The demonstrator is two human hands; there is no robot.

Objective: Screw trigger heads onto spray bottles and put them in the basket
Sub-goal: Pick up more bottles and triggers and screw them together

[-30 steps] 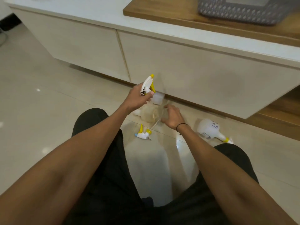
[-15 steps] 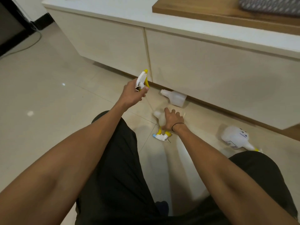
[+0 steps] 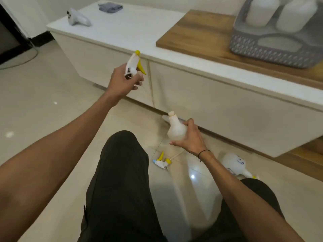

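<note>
Spray bottle (image 3: 175, 129), white and headless, is gripped around its belly by the right hand (image 3: 190, 137) at the centre right of the frame, neck upward and tilted slightly to the left, so that its open mouth is presented for a head. A trigger head (image 3: 134, 64), white with a yellow lever and nozzle, is pinched at its collar by the left hand (image 3: 125, 81) in the upper middle of the frame, nozzle uppermost; whether a dip tube hangs from it cannot be told. The two hands are held well apart, so the head has not yet been brought to the neck; the step in hand is judged to be the mating of the two.

One more trigger head (image 3: 162, 160) is seen lying on the floor (image 3: 43, 102) below the right hand. A second loose bottle (image 3: 235, 163), lying on its side with a yellow-tipped end, is partly hidden behind the right forearm at the lower right. Another pale shape lies behind the held bottle, against the cabinet (image 3: 209, 95), and cannot be made out.

The grey basket (image 3: 272, 49) is set on the wooden board at the upper right, and two white bottles (image 3: 279, 11) are counted in it, their tops cut off by the frame. Roughly half of the work is therefore judged to remain.
</note>
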